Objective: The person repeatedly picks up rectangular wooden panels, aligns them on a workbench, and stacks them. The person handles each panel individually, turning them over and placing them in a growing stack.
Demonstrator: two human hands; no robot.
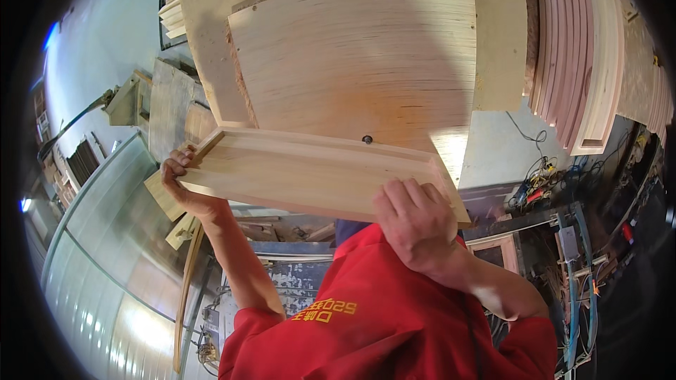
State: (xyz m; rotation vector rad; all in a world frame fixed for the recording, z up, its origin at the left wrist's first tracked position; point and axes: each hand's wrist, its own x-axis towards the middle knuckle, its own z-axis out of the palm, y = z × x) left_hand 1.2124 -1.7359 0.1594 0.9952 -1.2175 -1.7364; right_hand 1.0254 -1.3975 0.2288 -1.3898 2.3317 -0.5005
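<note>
Around you is a workshop: a pale wall (98, 35) rises at the left, with bright patches of light on it, and a corrugated grey metal sheet (98, 267) curves along the lower left, glaring where light strikes it. To your right a stack of pinkish wooden frames (577, 49) leans beside a tangle of cables (546, 183) on a dark, cluttered floor. Offcuts of timber (172, 17) lie at the upper left.
</note>
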